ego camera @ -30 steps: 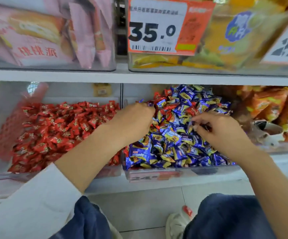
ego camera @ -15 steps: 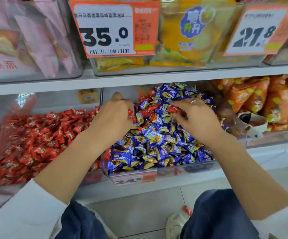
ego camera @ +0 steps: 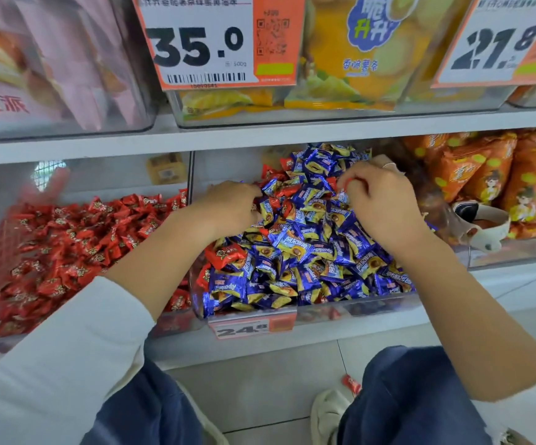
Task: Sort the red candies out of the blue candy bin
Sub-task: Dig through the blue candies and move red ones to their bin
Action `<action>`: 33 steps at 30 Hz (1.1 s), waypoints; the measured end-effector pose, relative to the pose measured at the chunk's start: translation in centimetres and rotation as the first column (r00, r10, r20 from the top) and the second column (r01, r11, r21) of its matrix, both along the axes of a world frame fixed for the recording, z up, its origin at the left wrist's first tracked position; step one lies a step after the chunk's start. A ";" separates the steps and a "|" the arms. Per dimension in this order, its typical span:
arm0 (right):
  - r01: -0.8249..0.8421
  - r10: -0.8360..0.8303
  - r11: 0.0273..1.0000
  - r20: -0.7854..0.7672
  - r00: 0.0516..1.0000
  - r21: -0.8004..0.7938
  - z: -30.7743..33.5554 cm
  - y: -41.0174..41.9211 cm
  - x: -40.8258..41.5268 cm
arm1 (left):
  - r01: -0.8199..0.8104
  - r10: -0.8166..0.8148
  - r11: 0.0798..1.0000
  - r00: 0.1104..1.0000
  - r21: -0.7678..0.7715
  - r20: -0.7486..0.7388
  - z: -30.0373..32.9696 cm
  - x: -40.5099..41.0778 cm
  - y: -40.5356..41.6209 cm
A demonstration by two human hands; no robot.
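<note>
Overhead, white shelf (ego camera: 260,136); below, grey tiled floor (ego camera: 260,390).

Price tags (ego camera: 215,43) read 35.0, 27.8, 24.8.

My left hand (ego camera: 231,207) hides its fingertips among the wrappers, so its hold is unclear. At upper left the pink packets (ego camera: 45,59) are blurred and cropped by the frame's edge.

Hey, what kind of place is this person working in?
Most likely a shop's snack aisle: shelves hold clear bins of wrapped blue candies and red candies, with a price tag clipped on a bin above and bagged snacks alongside.
</note>
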State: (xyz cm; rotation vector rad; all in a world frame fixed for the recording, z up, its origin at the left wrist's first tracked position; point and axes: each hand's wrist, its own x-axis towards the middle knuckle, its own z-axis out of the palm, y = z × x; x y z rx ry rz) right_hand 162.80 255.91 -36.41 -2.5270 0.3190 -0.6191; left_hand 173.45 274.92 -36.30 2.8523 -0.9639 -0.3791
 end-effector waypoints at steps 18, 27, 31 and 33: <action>0.077 -0.079 0.997 -0.065 0.995 -0.031 0.8 -0.7 -1.5 | 0.069 -0.032 0.957 0.991 -0.282 0.133 2.0 -4.2 4.6; 0.034 -0.071 0.960 -0.124 0.990 -0.278 -0.1 0.4 1.5 | 0.177 -0.234 0.936 0.959 0.306 0.162 1.7 -6.1 3.6; -0.057 -0.048 0.921 -0.259 0.965 -0.385 -0.9 0.2 2.3 | 0.164 -0.172 0.982 0.982 0.090 0.082 2.4 -4.7 4.3; -0.051 -0.055 0.914 -0.247 0.968 -0.402 -1.0 0.2 2.6 | 0.133 -0.132 0.991 0.988 0.001 0.081 2.6 -3.6 4.3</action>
